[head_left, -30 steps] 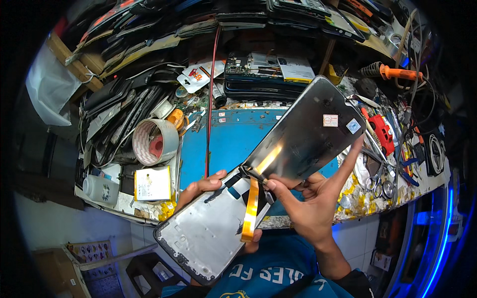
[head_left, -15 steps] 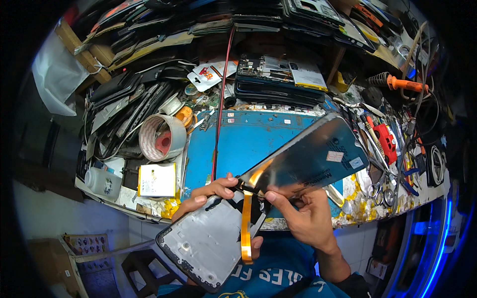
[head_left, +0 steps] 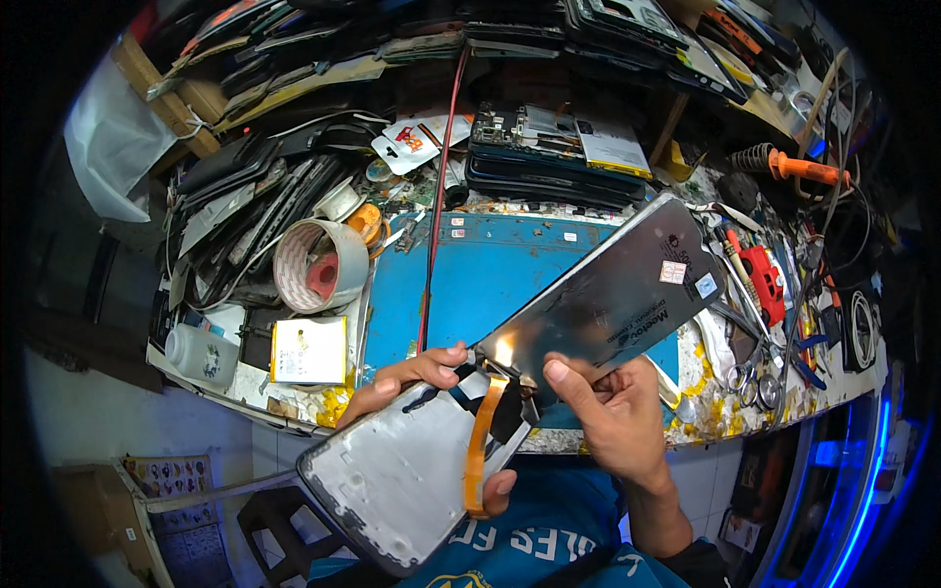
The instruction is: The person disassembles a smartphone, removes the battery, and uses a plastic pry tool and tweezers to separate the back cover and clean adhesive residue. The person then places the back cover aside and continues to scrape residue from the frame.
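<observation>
At the near edge of the table (head_left: 718, 416), a grey phone frame (head_left: 382, 480) slants in the left hand (head_left: 423, 370), which is curled around it, fingers over its upper side and thumb at its lower right. An orange ribbon cable (head_left: 481, 431) (bowed, with its lower end hanging by that thumb) passes in front of the frame and reaches up to the low end of a dark screen panel (head_left: 608, 304). The right hand (head_left: 624, 414) pinches this panel along its lower side, thumb on the face, and holds it tilted above a blue mat (head_left: 397, 294).

By the table's near left corner are a white bottle (head_left: 196, 355) and a flat white pack (head_left: 309, 350); a tape roll (head_left: 351, 277) sits beyond them. Toward the right edge lie scissors (head_left: 767, 392) and, farther off, a red tool (head_left: 759, 282). Stacked phones (head_left: 549, 186) stand near the far edge.
</observation>
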{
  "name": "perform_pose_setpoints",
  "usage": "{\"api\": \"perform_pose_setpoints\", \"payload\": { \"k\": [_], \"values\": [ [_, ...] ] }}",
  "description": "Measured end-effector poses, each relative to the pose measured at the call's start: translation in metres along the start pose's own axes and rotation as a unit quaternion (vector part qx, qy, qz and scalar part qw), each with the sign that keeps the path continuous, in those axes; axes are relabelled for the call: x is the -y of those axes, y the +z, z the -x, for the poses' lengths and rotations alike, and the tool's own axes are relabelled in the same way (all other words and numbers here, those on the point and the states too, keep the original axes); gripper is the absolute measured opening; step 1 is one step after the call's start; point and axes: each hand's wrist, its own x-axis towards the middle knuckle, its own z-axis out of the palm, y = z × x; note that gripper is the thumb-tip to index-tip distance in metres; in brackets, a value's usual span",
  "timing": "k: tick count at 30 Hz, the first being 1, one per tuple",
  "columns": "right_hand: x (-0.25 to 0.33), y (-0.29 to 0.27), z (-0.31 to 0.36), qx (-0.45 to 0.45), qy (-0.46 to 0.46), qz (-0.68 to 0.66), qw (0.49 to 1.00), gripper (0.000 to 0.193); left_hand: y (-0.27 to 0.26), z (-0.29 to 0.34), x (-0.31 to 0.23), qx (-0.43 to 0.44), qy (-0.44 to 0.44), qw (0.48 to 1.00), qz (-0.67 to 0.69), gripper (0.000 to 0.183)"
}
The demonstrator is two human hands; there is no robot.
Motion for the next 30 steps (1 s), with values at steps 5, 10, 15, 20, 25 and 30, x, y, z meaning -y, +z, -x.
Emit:
{"api": "perform_pose_setpoints", "payload": {
  "k": [5,10,15,20,25,30],
  "values": [
    [-0.007,0.008,0.003,-0.032,-0.138,0.237,0.961,0.015,0.016,0.003,0.002,-0.068,0.019,0.991,-0.115,0.098],
    [-0.002,0.002,-0.004,0.028,-0.18,0.314,0.932,0.017,0.019,0.0,0.007,-0.081,0.025,0.988,-0.126,0.095],
    [0.007,-0.005,-0.014,0.077,-0.18,0.324,0.926,0.02,0.015,-0.003,0.007,-0.063,0.017,0.994,-0.091,0.095],
    [0.013,-0.005,-0.015,0.08,-0.075,0.242,0.964,0.02,0.015,-0.003,0.006,-0.05,0.019,0.992,-0.114,0.097],
    [0.009,-0.002,-0.012,0.07,-0.003,0.127,0.989,0.025,0.015,-0.004,0.0,-0.046,0.002,0.99,-0.13,0.095],
    [0.007,-0.001,-0.014,0.042,0.045,0.004,0.998,0.026,0.022,-0.005,0.001,-0.062,0.019,0.991,-0.116,0.092]
  ]
}}
